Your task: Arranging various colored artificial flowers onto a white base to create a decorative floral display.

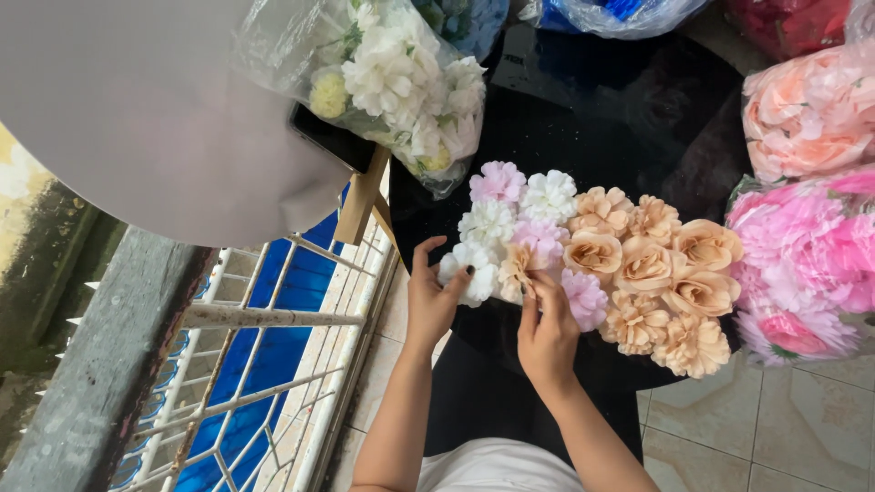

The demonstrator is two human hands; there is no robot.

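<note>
Both hands work a flower cluster [602, 260] lying on a round black table [583, 109]: left hand [430, 296] fingers clamped on a white bloom [469, 269], right hand [547, 333] pinching a peach one [519, 266]. Beyond, a clear plastic bag of white flowers [401, 77]; at right, bagged pink flowers [807, 109].

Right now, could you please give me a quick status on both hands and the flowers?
Left hand on white fabric flower. Right hand pinching peach fabric flower in the bunch. Round black glass table beneath; bagged pink flowers close right.
</note>
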